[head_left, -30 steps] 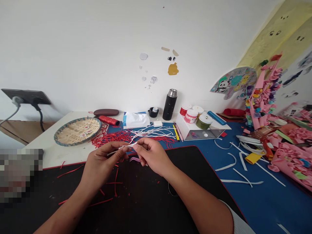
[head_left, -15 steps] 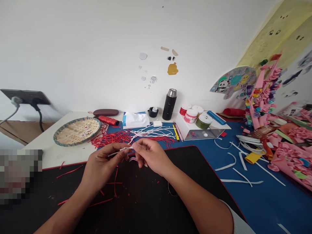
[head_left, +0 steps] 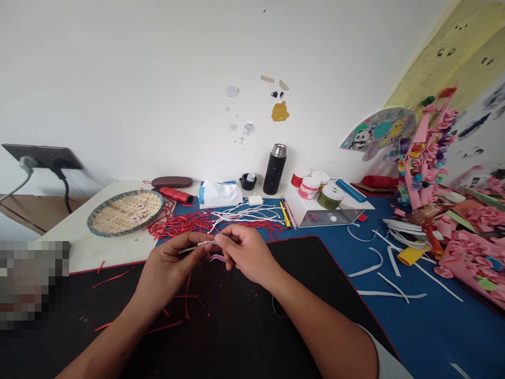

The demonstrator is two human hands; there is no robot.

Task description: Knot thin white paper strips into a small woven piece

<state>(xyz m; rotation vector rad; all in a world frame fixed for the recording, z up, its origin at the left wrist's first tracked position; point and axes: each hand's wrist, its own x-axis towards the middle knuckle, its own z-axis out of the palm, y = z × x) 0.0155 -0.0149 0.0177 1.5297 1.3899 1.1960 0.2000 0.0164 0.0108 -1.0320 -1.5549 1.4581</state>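
two hands pinching a thin white paper strip (head_left: 197, 245) above a black desk mat (head_left: 311, 273)

the left hand (head_left: 171, 263) and right hand (head_left: 246, 253) meet near the mat's far edge, thumbs and fingertips pressed together on the strip, which runs between them; a small curled pink strip (head_left: 218, 258) lies just under the right fingers. red paper shreds (head_left: 181, 223) and loose white strips (head_left: 244, 212) are heaped just beyond the hands, on a blue mat (head_left: 434, 331) and the white worktop (head_left: 79, 252). a woven bamboo tray (head_left: 94, 221) sits toward the worktop's left, with a red thread spool (head_left: 176, 195), a tissue packet (head_left: 220, 193), a black thermos (head_left: 274, 169) and paint jars (head_left: 310, 184) along the far edge
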